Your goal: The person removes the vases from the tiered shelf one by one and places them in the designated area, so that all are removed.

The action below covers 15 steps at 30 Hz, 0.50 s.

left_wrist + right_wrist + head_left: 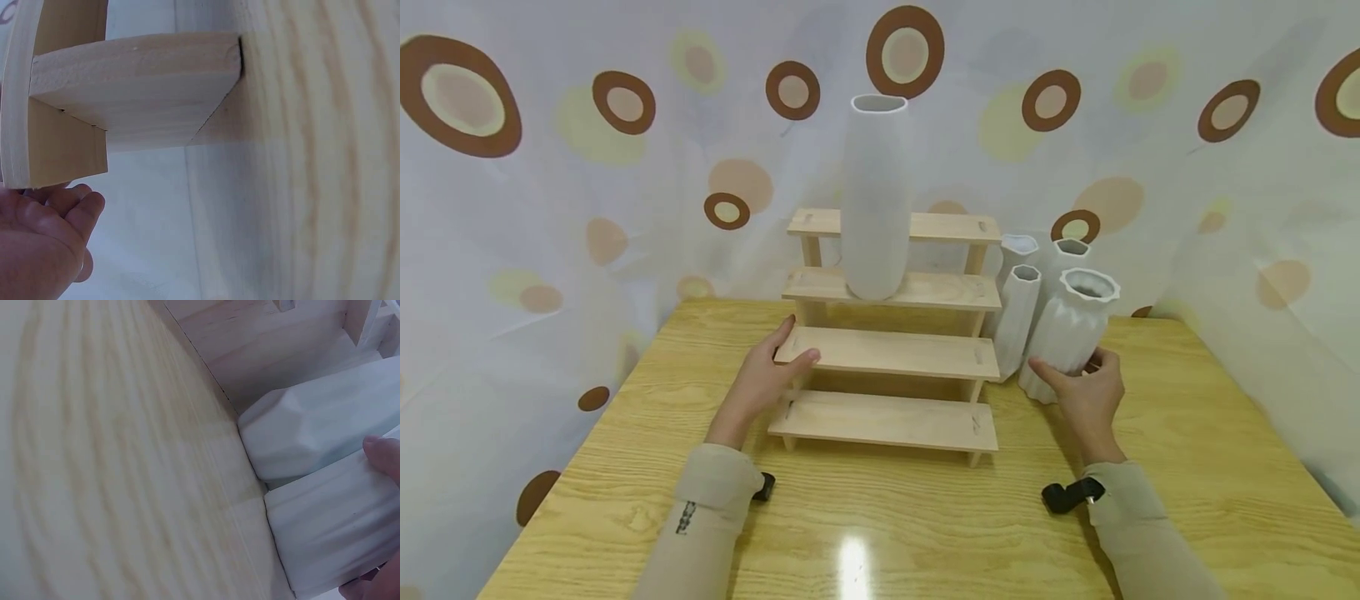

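Note:
A four-step wooden shelf stand stands on the table. At its left end my left hand grips the second step from the bottom, thumb over the top; the left wrist view has the curled fingers beside the board's end. To the right of the stand, my right hand holds a white fluted vase with a ruffled rim, thumb at the front and fingers round the far side. In the right wrist view the fluted vase has its base at the tabletop, close beside a slimmer faceted vase.
A tall white vase stands upright on the stand's second-highest step. Between the stand and the fluted vase are a slim faceted vase and two more white vases behind. A patterned cloth hangs behind the wooden table.

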{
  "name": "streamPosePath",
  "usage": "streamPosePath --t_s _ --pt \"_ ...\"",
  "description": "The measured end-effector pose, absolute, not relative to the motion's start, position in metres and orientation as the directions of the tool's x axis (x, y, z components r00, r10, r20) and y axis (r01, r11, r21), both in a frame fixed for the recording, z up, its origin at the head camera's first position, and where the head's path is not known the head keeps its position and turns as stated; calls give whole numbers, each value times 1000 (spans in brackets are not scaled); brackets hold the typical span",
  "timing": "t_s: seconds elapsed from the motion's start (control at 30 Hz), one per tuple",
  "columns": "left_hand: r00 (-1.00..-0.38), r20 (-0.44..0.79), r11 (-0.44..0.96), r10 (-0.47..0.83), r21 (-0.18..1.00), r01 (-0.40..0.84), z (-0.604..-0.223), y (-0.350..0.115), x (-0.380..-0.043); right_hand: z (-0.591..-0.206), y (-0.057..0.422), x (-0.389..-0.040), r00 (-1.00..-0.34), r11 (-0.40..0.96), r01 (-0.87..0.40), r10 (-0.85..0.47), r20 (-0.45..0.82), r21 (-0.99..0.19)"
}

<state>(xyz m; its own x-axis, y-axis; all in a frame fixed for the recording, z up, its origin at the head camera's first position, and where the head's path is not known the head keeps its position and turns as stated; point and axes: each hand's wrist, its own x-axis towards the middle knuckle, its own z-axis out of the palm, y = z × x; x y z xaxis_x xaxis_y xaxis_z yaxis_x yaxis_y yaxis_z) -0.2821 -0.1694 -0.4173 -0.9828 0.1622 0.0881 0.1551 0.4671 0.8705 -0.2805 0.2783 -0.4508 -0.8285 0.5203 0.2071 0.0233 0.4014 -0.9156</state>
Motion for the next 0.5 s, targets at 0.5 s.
streamPosePath --t_s 0.5 --pt "-982 88 473 167 867 158 -414 -169 -280 -448 277 -280 -830 375 -8 514 215 -927"
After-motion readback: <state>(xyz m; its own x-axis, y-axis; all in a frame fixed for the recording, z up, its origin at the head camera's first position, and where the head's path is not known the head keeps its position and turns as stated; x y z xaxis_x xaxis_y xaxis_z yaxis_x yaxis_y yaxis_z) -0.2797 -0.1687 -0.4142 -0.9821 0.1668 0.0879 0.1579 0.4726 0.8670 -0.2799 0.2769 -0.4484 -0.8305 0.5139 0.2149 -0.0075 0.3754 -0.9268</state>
